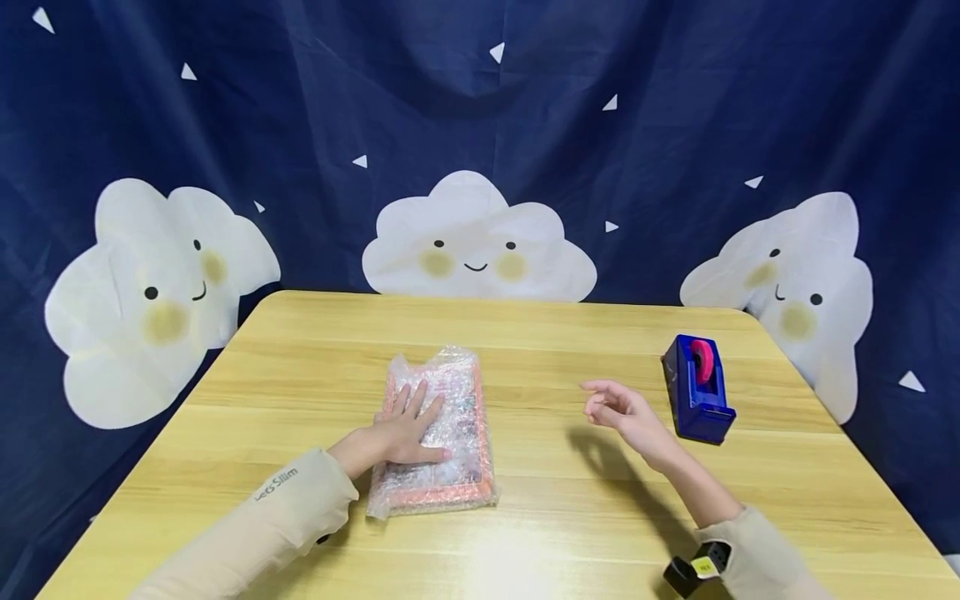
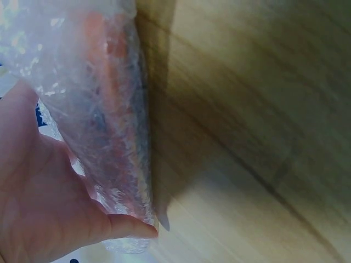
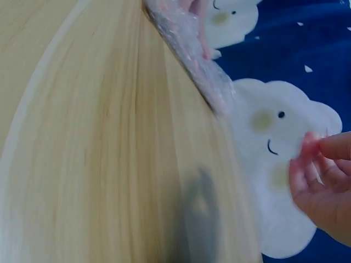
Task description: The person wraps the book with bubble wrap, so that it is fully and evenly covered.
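Note:
A flat rectangular package (image 1: 457, 433) in clear bubble wrap, with an orange-pink border showing through, lies on the table. My left hand (image 1: 408, 429) presses down on its left part with fingers spread. In the left wrist view, the left thumb (image 2: 131, 226) reaches along the lower end of the wrapping (image 2: 118, 137). To the right of the package, my right hand (image 1: 626, 417) hovers above the table, fingers bent and thumb close to the index finger. Its fingertips (image 3: 311, 143) are blurred and reddish in the right wrist view; I cannot tell whether they pinch something thin.
A blue tape dispenser (image 1: 697, 408) with a pink roll (image 1: 702, 361) stands on the right side of the wooden table (image 1: 555, 500). Behind the table hangs a dark blue curtain (image 1: 465, 100) with smiling white clouds. A black device (image 1: 697, 569) is strapped at the right wrist.

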Demonstrator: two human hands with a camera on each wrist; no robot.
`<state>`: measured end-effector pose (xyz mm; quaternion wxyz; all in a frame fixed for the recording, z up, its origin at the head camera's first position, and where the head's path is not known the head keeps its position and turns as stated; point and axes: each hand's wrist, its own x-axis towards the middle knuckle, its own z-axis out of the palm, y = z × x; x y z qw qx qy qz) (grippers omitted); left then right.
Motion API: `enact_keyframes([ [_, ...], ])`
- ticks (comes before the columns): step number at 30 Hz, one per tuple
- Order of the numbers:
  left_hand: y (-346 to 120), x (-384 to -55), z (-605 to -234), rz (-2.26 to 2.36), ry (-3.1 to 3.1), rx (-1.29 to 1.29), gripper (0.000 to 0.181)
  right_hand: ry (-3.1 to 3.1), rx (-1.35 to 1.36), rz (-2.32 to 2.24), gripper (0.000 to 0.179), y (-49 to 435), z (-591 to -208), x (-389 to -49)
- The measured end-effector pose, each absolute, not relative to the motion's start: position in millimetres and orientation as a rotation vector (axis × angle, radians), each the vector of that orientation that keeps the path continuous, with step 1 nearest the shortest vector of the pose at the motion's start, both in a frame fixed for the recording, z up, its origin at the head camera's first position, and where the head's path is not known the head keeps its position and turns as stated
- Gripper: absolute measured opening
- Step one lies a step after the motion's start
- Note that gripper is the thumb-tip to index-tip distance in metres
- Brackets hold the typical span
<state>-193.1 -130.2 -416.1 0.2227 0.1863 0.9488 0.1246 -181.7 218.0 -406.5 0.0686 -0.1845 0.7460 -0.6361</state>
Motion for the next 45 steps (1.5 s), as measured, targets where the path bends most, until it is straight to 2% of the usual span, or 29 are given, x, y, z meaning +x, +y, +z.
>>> enact_keyframes([
  [7, -129, -193, -414, 0.342, 2.623, 0.52, 0.089, 2.311, -0.383, -1.824, 0.039, 193, -407, -189],
  [12, -129, -193, -414, 0.344, 2.622, 0.518, 0.089, 2.289, -0.333, -1.786, 0.036, 178, -407, -192],
  [20, -130, -192, -415, 0.348, 2.617, 0.514, 0.09, 2.307, -0.388, -1.729, 0.028, 159, -412, -193],
  [31, -131, -194, -417, 0.34, 2.618, 0.521, 0.09, 2.129, -0.495, -1.737, 0.034, 146, -412, -198],
  [45, -130, -195, -416, 0.322, 2.622, 0.522, 0.09, 2.155, -0.704, -1.566, 0.026, 115, -421, -207],
])
